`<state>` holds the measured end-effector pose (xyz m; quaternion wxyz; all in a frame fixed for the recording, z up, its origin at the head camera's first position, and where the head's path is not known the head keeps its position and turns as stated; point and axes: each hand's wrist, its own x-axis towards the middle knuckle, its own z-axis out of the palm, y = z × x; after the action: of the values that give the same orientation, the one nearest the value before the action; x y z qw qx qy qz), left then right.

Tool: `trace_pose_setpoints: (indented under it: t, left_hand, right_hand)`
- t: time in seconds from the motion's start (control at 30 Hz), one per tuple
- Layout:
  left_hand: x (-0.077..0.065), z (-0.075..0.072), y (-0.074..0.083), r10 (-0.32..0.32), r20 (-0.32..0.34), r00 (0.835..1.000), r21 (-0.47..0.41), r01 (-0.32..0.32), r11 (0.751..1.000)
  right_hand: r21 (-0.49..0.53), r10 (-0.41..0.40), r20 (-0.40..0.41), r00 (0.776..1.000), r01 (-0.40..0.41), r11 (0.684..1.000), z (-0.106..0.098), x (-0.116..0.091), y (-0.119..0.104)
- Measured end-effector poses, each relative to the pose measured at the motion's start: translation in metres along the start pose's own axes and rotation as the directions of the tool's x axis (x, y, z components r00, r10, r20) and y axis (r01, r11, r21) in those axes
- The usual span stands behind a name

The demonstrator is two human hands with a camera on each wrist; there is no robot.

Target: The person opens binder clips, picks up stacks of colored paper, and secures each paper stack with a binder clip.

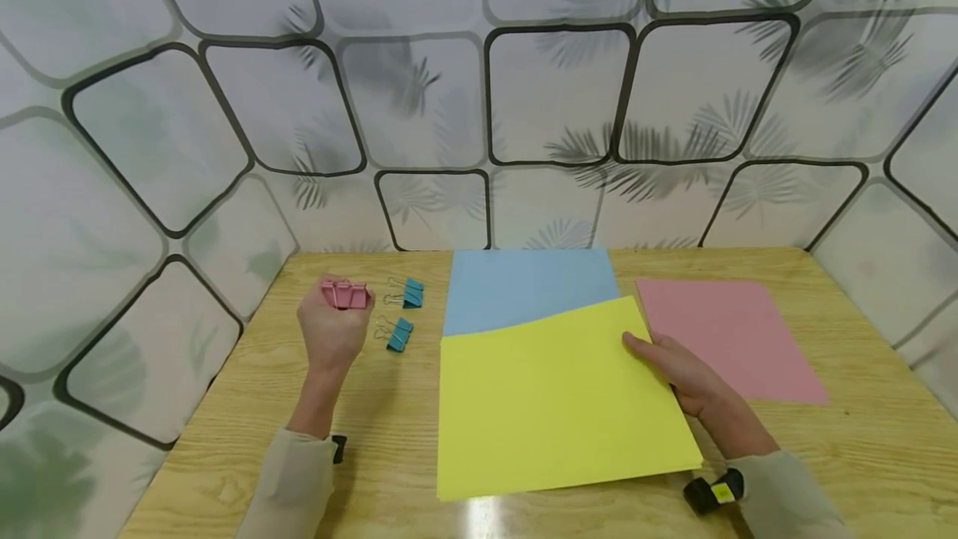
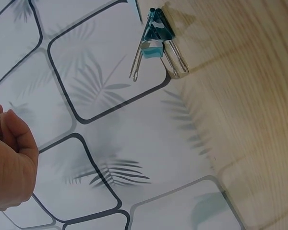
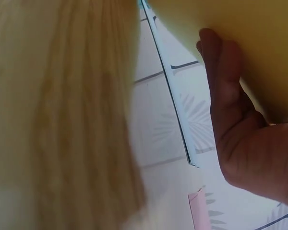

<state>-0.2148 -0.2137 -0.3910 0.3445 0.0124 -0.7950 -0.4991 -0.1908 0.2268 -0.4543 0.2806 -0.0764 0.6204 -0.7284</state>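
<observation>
Pink binder clips (image 1: pixel 347 295) sit in my left hand (image 1: pixel 334 331), whose fingers curl round them above the left part of the table. In the left wrist view that hand (image 2: pixel 12 163) shows at the left edge with a bit of wire handle between its fingers. My right hand (image 1: pixel 688 377) grips the right edge of a yellow paper stack (image 1: pixel 554 406), thumb on top and fingers beneath. The yellow paper is tilted, its right side raised, and overlaps a blue sheet or stack (image 1: pixel 531 285). From below, the right wrist view shows the fingers (image 3: pixel 225 72) against the yellow underside.
Two teal binder clips (image 1: pixel 404 314) lie just right of my left hand. A pink paper stack (image 1: pixel 737 339) lies at the right, beyond my right hand. The wooden table (image 1: pixel 404 439) meets a patterned curtain (image 1: pixel 554 98) at the back and sides.
</observation>
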Motion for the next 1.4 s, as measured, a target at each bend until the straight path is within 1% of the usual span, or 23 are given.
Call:
trace_pose_setpoints:
  t: [0.1, 0.2, 0.33, 0.67, 0.8, 1.0, 1.13, 1.27, 1.4]
  left_hand:
    - [0.0, 0.0, 0.0001, 0.008, -0.004, 1.0, 0.006, -0.008, 1.0]
    - [0.0003, 0.0, 0.0004, 0.004, -0.005, 1.0, 0.009, -0.004, 1.0]
    - [0.0004, -0.0002, 0.0008, -0.005, -0.003, 1.0, 0.011, 0.005, 1.0]
    - [0.0013, -0.0005, -0.0003, 0.001, -0.007, 1.0, 0.026, -0.001, 1.0]
    - [0.0007, -0.0006, 0.0, -0.006, -0.001, 1.0, 0.023, 0.006, 1.0]
    - [0.0005, -0.0007, -0.0007, -0.012, 0.003, 1.0, 0.024, 0.012, 1.0]
    - [0.0009, -0.0006, -0.0007, -0.006, -0.002, 1.0, 0.023, 0.006, 1.0]
    - [0.0013, -0.0012, -0.0003, 0.004, -0.003, 1.0, 0.023, -0.004, 1.0]
    - [0.0014, -0.0019, 0.0002, 0.006, 0.001, 1.0, 0.029, -0.006, 1.0]
  right_hand:
    - [-0.027, -0.005, -0.031, 0.999, 0.004, 1.0, 0.0, 0.0006, 0.001]
    - [-0.083, -0.01, -0.028, 1.0, 0.008, 0.997, -0.0009, 0.001, 0.0024]
    - [-0.128, -0.014, -0.032, 0.999, 0.009, 0.992, -0.0013, 0.0008, 0.0033]
    - [-0.118, 0.012, -0.1, 0.995, -0.024, 0.993, 0.0069, -0.0018, 0.0011]
    - [-0.115, 0.011, -0.097, 0.995, -0.023, 0.993, 0.0079, -0.0016, 0.0025]
    - [-0.123, -0.009, -0.063, 0.998, 0.001, 0.992, 0.0056, -0.0019, 0.0033]
    - [-0.077, -0.029, -0.039, 0.999, 0.025, 0.997, 0.003, -0.0004, 0.0037]
    - [0.031, -0.046, 0.007, 0.999, 0.045, 0.998, 0.0007, -0.0001, 0.0038]
    - [0.126, -0.055, 0.048, 0.997, 0.049, 0.991, 0.0003, -0.0008, 0.003]
